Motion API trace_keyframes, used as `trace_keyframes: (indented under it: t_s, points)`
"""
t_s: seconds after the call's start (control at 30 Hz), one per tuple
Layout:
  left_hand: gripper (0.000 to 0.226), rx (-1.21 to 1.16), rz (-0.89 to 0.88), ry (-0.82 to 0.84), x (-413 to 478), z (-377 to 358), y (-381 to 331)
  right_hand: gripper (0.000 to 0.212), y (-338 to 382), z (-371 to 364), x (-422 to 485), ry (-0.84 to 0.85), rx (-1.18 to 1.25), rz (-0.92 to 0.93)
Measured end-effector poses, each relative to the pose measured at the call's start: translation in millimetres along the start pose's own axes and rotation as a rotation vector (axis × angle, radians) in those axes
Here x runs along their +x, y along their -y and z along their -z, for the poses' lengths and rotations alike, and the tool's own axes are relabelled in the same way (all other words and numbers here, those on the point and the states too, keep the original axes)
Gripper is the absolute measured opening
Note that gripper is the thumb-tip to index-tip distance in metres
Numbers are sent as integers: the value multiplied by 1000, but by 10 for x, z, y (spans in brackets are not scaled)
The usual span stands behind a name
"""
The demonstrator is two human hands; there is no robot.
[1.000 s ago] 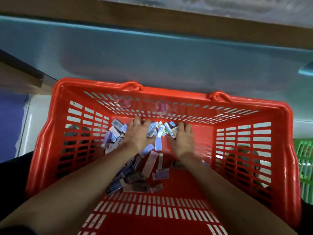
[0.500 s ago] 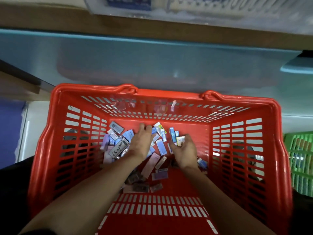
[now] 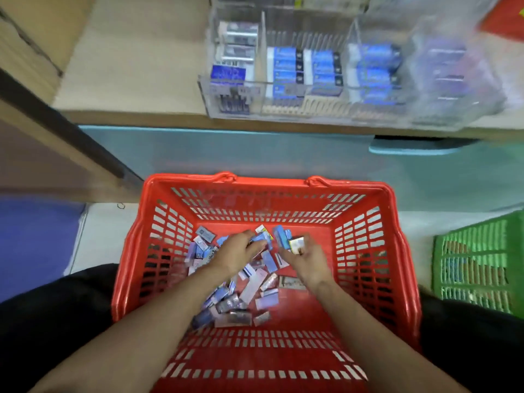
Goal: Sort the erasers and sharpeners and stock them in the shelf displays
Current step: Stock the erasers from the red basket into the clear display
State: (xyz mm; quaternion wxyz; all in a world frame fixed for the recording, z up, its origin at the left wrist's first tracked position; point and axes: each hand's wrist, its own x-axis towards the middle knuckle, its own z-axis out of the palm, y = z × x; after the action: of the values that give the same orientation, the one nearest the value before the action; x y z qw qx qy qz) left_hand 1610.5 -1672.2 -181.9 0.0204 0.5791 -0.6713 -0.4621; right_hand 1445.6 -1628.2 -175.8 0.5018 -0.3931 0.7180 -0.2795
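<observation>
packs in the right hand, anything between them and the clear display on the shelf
Only the basket's far wall rises between the packs in the right hand and the display; lifted over its rim, nothing else visible blocks the way.

A shop was indicated: a clear divided display (image 3: 307,110) on a wooden shelf (image 3: 136,66) was stocked with rows of blue packs (image 3: 286,72), while a red basket (image 3: 365,251) of loose packaged items (image 3: 249,290) was set below, beside a green basket (image 3: 479,259).
</observation>
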Motion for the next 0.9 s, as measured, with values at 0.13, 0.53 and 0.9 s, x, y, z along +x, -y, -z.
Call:
trace_keyframes:
  t_s: [0.13,0.53,0.9]
  points:
    - [31,17,-66,-42,-250,327,-224,20,407,199,-248,7,-20,113]
    - [25,-230,-386,-266,-986,1373,-1233,30,1798,886,-966,112,-350,427]
    - [33,-547,-295,-306,-1263,1641,-1684,24,2336,1105,-1207,120,-269,575]
